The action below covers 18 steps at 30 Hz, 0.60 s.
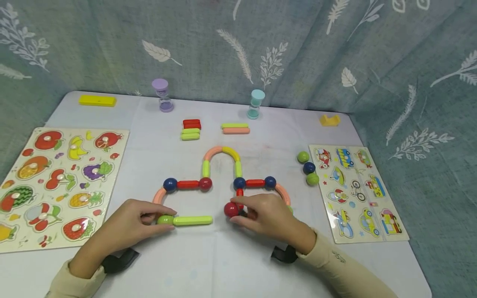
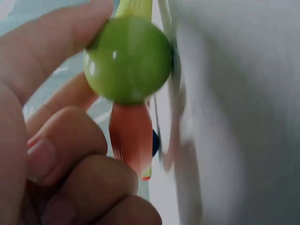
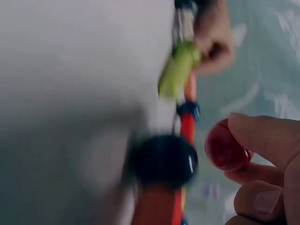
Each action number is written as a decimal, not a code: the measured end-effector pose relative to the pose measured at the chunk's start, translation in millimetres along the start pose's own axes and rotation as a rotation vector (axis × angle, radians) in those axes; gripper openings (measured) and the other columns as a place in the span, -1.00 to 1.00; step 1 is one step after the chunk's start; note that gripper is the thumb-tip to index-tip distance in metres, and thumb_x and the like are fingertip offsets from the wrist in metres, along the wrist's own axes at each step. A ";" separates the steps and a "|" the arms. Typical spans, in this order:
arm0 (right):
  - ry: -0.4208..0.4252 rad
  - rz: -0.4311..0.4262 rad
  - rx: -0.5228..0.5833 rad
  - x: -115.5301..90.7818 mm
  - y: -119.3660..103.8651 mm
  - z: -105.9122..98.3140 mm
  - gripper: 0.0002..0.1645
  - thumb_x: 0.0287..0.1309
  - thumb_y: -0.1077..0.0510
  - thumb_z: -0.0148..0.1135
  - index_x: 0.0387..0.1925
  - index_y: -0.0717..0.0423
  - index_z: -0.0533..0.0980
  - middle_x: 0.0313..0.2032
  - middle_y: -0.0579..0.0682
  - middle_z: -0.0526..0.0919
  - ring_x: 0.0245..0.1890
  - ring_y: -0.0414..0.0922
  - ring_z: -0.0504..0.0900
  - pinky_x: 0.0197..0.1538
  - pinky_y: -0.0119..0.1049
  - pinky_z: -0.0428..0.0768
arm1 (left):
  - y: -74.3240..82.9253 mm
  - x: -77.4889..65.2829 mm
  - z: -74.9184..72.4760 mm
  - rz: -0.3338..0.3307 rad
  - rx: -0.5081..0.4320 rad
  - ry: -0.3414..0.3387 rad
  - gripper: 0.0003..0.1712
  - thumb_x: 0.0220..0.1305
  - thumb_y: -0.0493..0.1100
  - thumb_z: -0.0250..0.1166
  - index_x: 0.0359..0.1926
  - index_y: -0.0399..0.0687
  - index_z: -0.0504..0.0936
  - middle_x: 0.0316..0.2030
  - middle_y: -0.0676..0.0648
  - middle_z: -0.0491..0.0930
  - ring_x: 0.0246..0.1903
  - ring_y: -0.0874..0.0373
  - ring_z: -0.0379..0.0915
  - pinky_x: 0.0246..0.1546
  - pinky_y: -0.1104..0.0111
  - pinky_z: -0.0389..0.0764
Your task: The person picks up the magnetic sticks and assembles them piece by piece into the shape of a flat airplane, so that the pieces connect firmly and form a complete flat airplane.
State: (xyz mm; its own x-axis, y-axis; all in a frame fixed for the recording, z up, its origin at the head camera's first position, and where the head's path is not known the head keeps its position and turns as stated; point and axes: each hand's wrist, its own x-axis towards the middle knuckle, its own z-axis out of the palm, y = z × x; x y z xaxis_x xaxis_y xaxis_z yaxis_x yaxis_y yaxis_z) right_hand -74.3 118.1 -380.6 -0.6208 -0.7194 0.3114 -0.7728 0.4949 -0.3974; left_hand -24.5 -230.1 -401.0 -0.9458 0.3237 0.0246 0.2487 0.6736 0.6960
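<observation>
My left hand [image 1: 136, 221] pinches a green ball [image 2: 129, 61] between thumb and finger. A straight lime rod [image 1: 193, 220] extends right from that ball, and a curved orange rod [image 2: 131, 138] joins it on another side. My right hand [image 1: 270, 213] pinches a red ball [image 3: 227, 147] between thumb and finger. Close beside it, a dark blue ball [image 3: 164, 159] ends a short red rod [image 1: 240, 193], mostly hidden by the hand in the head view. Beyond both hands, the rods and balls form an outline with an arch [image 1: 222, 149] at its top.
Spare red and lime rods [image 1: 191, 129] lie behind the arch, beside a lime and orange pair [image 1: 235, 128]. Three loose balls [image 1: 309, 167] sit near the vehicle puzzle board [image 1: 328, 194]. A fruit puzzle board [image 1: 108, 165] lies left. Two sand timers [image 1: 162, 95] [image 1: 256, 104] stand behind.
</observation>
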 end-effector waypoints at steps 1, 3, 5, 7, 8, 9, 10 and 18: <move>-0.018 -0.035 -0.002 4.9 -3.5 5.1 -0.55 0.09 -0.19 0.27 -0.02 -0.12 0.58 -0.66 -0.33 0.38 -0.65 -0.44 0.28 -0.55 -0.52 0.24 | 0.3 0.3 0.7 0.000 0.012 0.008 -0.73 -0.09 0.24 0.43 -0.28 0.49 0.66 -0.76 0.25 0.09 -0.72 0.39 -0.01 -0.68 0.50 0.16; -0.041 -0.086 -0.011 11.8 -8.4 13.6 -0.56 0.10 -0.19 0.25 -0.03 -0.11 0.59 -0.61 -0.30 0.47 -0.62 -0.44 0.31 -0.53 -0.54 0.25 | 0.4 1.2 2.2 -0.005 0.017 0.018 -0.75 -0.07 0.23 0.42 -0.29 0.48 0.66 -0.77 0.25 0.10 -0.73 0.39 0.01 -0.68 0.49 0.17; -0.051 -0.111 -0.022 15.7 -10.6 19.9 -0.58 0.10 -0.19 0.26 -0.06 -0.10 0.60 -0.59 -0.28 0.50 -0.61 -0.43 0.32 -0.53 -0.55 0.25 | -0.4 2.2 3.4 -0.008 0.013 0.020 -0.77 -0.04 0.23 0.40 -0.30 0.47 0.65 -0.76 0.25 0.11 -0.73 0.38 0.03 -0.67 0.49 0.19; -0.047 -0.115 -0.037 17.6 -10.9 24.3 -0.61 0.08 -0.18 0.28 -0.10 -0.11 0.61 -0.60 -0.26 0.48 -0.63 -0.42 0.29 -0.56 -0.53 0.22 | -1.6 2.6 4.1 -0.010 -0.005 0.022 -0.78 -0.03 0.22 0.41 -0.30 0.45 0.66 -0.76 0.24 0.13 -0.73 0.38 0.05 -0.66 0.48 0.21; -0.043 -0.115 -0.049 18.2 -10.7 25.7 -0.61 0.06 -0.18 0.29 -0.12 -0.11 0.62 -0.63 -0.26 0.43 -0.64 -0.40 0.25 -0.58 -0.52 0.19 | -2.3 2.4 4.1 -0.014 -0.015 0.022 -0.78 -0.03 0.21 0.41 -0.30 0.45 0.66 -0.76 0.24 0.13 -0.72 0.38 0.06 -0.66 0.48 0.22; -0.038 -0.116 -0.065 18.7 -10.2 26.9 -0.61 0.05 -0.19 0.30 -0.14 -0.11 0.63 -0.63 -0.26 0.39 -0.63 -0.39 0.22 -0.58 -0.51 0.17 | -3.0 1.8 4.0 -0.017 -0.025 0.022 -0.79 -0.03 0.21 0.41 -0.31 0.45 0.66 -0.76 0.23 0.14 -0.72 0.37 0.06 -0.66 0.47 0.23; -0.035 -0.118 -0.078 19.1 -9.7 27.8 -0.62 0.04 -0.19 0.31 -0.16 -0.11 0.63 -0.62 -0.25 0.37 -0.62 -0.37 0.21 -0.57 -0.49 0.16 | -3.8 1.0 3.7 -0.020 -0.033 0.022 -0.79 -0.03 0.20 0.41 -0.31 0.44 0.66 -0.76 0.23 0.14 -0.72 0.37 0.06 -0.65 0.47 0.25; -0.058 -0.153 -0.127 18.2 -6.9 30.5 -0.62 0.00 -0.24 0.31 -0.24 -0.12 0.66 -0.55 -0.26 0.35 -0.46 -0.27 0.18 -0.48 -0.45 0.15 | -7.0 -2.5 4.6 -0.016 -0.045 0.036 -0.78 -0.03 0.20 0.41 -0.29 0.46 0.66 -0.76 0.23 0.13 -0.73 0.38 0.06 -0.66 0.47 0.27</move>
State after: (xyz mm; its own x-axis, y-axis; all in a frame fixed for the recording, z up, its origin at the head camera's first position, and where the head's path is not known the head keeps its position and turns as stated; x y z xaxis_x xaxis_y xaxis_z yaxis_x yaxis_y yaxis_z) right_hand -76.2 86.7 -398.5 -0.4895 -0.8158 0.3080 -0.8700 0.4330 -0.2359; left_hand -22.9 -232.5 -409.2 -0.9568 0.2883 0.0381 0.2243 0.6479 0.7280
